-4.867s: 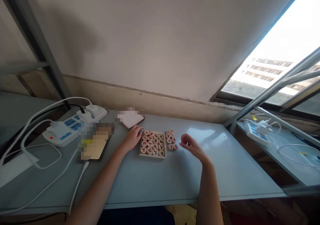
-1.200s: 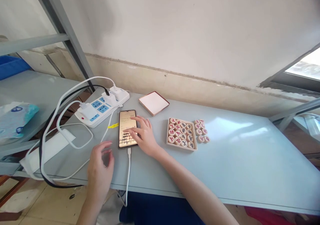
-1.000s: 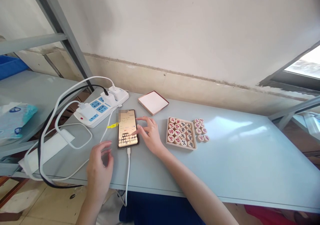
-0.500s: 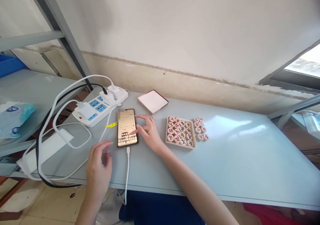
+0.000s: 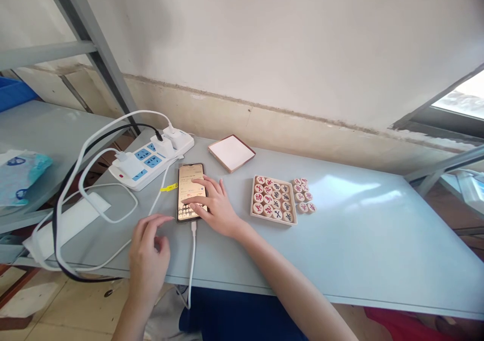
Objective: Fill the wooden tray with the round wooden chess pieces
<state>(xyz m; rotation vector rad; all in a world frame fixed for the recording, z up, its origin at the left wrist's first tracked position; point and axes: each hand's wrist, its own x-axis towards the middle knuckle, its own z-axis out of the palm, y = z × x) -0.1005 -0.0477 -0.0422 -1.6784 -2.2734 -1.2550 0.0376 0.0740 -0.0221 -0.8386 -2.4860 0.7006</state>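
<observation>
Smartphone [image 5: 183, 185] is lying on the desk [image 5: 359, 250], white cable [image 5: 194, 242] at its 6 o'clock, open box [image 5: 273, 220] of xiangqi pieces [image 5: 276, 195] over at 3. Right hand [image 5: 215, 207] is in from 4, fingers spread pretty wide over the smartphone; left hand [image 5: 149, 250]'s near 7, half-curled, thumb and fingers apart.

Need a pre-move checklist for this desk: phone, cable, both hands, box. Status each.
1. Phone flat on the table, screen lit: ok.
2. White cable at the phone's near end: ok, connector appears seated.
3. Left hand free: ok, beside the phone's near left corner, nothing visible in it.
4. Right hand clear of the screen: not ok, fingers extend over it; actual contact cannot tell.
5. All round pieces inside the box: not ok, loose pieces lie to its right.
6. Box covered: not ok, its top is open.
</observation>
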